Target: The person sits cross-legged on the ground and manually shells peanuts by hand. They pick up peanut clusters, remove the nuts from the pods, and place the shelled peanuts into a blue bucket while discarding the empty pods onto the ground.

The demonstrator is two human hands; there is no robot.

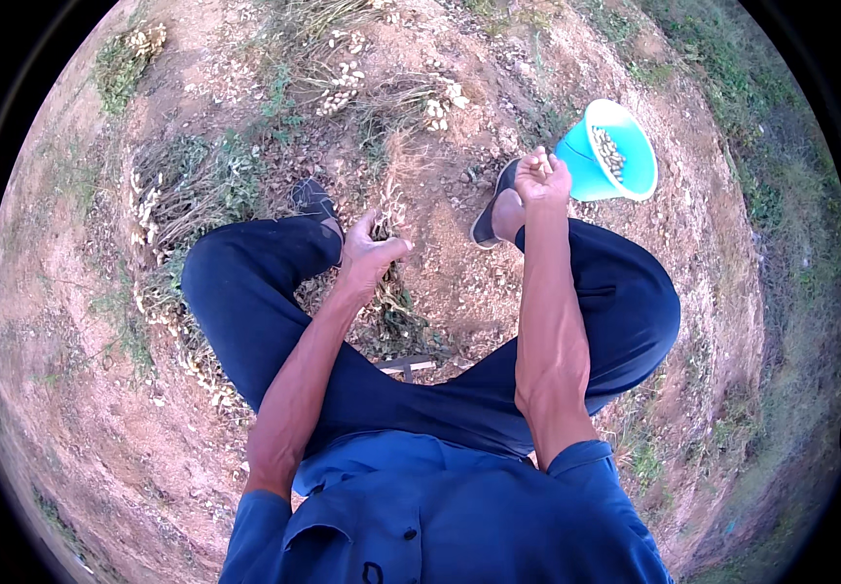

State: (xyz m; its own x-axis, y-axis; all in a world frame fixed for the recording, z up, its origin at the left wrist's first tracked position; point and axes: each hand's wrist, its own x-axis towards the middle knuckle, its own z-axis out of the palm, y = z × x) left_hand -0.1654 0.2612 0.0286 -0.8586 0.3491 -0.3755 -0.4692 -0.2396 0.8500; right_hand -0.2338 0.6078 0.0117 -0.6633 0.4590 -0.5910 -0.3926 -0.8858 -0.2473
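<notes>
Between my knees, my left hand (371, 255) is closed around a bunch of pulled peanut plants (393, 292), its thumb pointing right; pale roots or pods show above the fingers and leafy stems hang below. My right hand (543, 175) is raised palm up beside a turquoise plastic bucket (577, 157), with its fingers curled over what look like a few peanut pods (540, 162). Inside the tilted-looking bucket lies a small heap of peanuts in their shells (608, 152).
Heaps of peanut plants with pods (194, 190) lie left of my left knee. More plants (391, 102) lie ahead of my feet, another bunch (128, 66) at the far left. Part of a low wooden seat (407, 363) shows beneath me. Green growth (778, 160) borders the soil at right.
</notes>
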